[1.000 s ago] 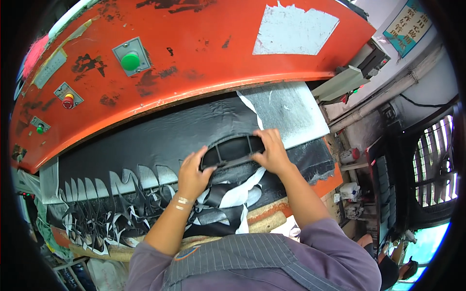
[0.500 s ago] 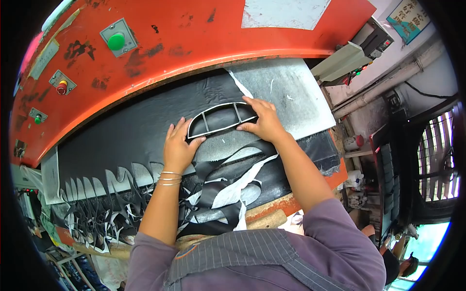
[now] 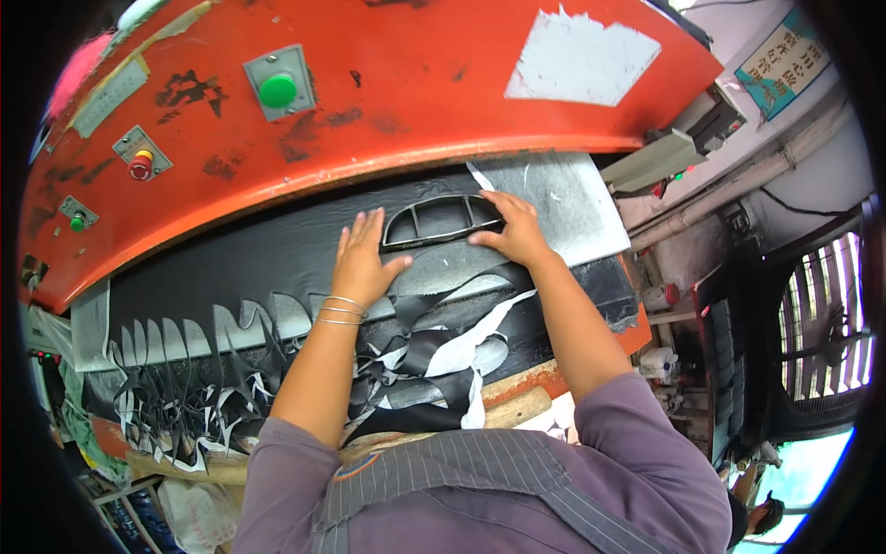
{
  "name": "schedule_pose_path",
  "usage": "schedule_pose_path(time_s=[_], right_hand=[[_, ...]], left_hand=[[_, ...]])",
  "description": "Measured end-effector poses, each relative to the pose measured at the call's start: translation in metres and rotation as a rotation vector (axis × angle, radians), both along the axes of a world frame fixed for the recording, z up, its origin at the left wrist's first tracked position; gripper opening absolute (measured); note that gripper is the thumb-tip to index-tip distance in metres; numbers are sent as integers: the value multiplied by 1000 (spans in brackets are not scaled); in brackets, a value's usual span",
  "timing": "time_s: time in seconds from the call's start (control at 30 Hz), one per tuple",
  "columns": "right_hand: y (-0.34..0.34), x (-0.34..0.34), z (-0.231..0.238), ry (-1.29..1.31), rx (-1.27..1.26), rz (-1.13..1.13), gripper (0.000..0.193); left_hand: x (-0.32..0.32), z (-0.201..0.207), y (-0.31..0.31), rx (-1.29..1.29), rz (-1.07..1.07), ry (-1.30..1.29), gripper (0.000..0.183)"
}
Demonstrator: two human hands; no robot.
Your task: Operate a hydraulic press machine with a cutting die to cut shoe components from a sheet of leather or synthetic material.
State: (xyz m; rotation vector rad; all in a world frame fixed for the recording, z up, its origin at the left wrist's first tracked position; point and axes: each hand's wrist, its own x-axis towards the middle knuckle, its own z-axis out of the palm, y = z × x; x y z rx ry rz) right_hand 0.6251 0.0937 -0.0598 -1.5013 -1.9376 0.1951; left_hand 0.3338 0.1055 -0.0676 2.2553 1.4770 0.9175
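A curved metal cutting die [image 3: 434, 241] with cross bars lies on a black leather-like sheet [image 3: 240, 245]. My right hand [image 3: 519, 235] grips its right end, thumb at the near edge and fingers at the far edge. At the die's left end, my left hand [image 3: 360, 270] has its fingers stretched out and its thumb spread, resting by the rim and not closed round it. The sheet covers most of a pale, worn cutting board [image 3: 577, 203]. Its near edge is cut into curved points.
A red machine beam [image 3: 388, 102] crosses behind the board, with a large green button [image 3: 277, 90] and a red button [image 3: 140, 164]. Tangled black-and-white offcuts [image 3: 203, 406] hang along the near side, above a wooden rail [image 3: 517, 408]. A black fan [image 3: 831, 332] stands at right.
The view has shifted, showing more of the red beam. My left hand has loosened from the die's left end, its fingers now straighter. My right hand stays on the other end.
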Motion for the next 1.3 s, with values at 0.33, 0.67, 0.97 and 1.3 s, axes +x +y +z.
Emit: schedule_pose_path(time_s=[0.33, 0.67, 0.97, 1.3], right_hand=[[-37, -102, 105, 273, 266, 103, 57], [-7, -206, 154, 369, 460, 208, 37], [-65, -170, 140, 85, 304, 302, 45], [-91, -129, 117, -121, -194, 159, 51]], left_hand=[[-300, 76, -4, 366, 668, -729, 56], [-405, 93, -31, 345, 593, -431, 72], [-330, 89, -45, 630, 775, -156, 77], [-227, 84, -104, -78, 452, -68, 19]])
